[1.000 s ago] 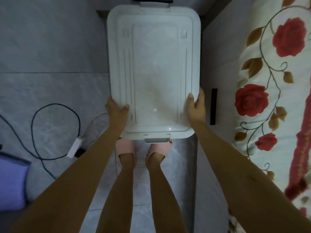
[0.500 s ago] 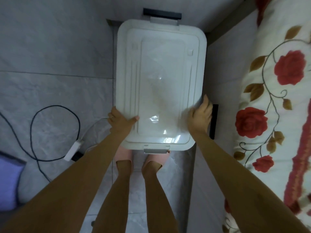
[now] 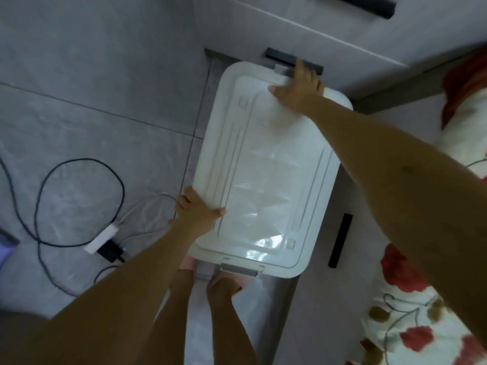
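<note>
A white plastic storage box with a ribbed lid (image 3: 266, 177) stands on the grey tiled floor in front of my feet. My left hand (image 3: 196, 210) grips the lid's near-left edge, thumb on top and fingers curled under the rim. My right hand (image 3: 299, 88) reaches across to the far end, palm on the lid and fingers curled over the far edge by the grey latch (image 3: 283, 69). Another grey latch (image 3: 239, 270) sits on the near end.
A bed with a rose-patterned cover (image 3: 432, 299) runs along the right. Grey cabinet fronts with black handles (image 3: 340, 241) stand behind and right of the box. A white power adapter (image 3: 101, 239) and looping black cable (image 3: 79, 201) lie on the floor at left.
My right hand left the box's near-right side and reached to the far end of the lid. My left hand stayed on the near-left edge. The view tilted.
</note>
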### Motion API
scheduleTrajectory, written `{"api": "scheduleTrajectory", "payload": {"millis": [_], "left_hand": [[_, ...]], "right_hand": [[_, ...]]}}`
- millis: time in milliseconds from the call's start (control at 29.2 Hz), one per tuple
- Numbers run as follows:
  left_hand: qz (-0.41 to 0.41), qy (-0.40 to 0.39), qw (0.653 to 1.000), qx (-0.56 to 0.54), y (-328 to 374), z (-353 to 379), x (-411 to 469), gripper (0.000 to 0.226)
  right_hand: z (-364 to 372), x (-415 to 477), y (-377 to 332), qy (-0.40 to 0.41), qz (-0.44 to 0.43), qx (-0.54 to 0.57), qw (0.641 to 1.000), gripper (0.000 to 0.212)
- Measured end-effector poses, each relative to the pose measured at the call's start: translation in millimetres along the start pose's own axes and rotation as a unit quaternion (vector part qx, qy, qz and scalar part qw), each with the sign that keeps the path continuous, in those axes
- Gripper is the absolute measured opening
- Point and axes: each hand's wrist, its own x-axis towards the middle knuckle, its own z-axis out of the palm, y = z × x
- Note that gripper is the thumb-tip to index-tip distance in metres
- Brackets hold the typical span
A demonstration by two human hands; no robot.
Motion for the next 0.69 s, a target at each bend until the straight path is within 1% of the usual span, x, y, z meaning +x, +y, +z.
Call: {"api": "scheduleTrajectory", "payload": {"millis": [103, 171, 240, 377, 514, 617, 686], "left_hand": [[-0.007, -0.019, 0.999, 0.031, 5.1, -4.5, 3.4, 0.119], [-0.015, -0.033, 0.999, 0.029, 4.8, -5.0, 0.6, 0.118], [-0.017, -0.025, 0.998, 0.051, 7.4, -4.4, -5.7, 0.114], [-0.016, -0.031, 0.997, 0.072, 9.9, -7.3, -8.9, 0.114], [-0.02, -0.04, 0.996, 0.077, 10.7, -9.0, -14.0, 0.113], [-0.021, -0.043, 0.995, 0.083, 10.9, -10.2, -13.8, 0.113], [-0.023, -0.043, 0.995, 0.084, 11.1, -11.4, -13.3, 0.114]], "right_hand": [[-4.0, 0.2, -1.0, 0.011, -0.003, -0.029, 1.0, 0.08], [-5.0, -2.0, -3.4, 0.024, -0.018, -0.024, 0.999, 0.07], [-4.2, -4.3, -1.9, 0.037, -0.023, -0.011, 0.999, 0.059], [-0.4, -4.3, 2.4, 0.039, -0.023, 0.017, 0.999, 0.045], [-1.1, -0.6, 8.1, 0.013, -0.059, -0.069, 0.996, 0.046], [0.9, 3.0, 12.7, 0.027, -0.106, -0.073, 0.991, 0.045], [4.6, 7.3, 13.6, 0.039, -0.109, -0.061, 0.991, 0.044]]}}
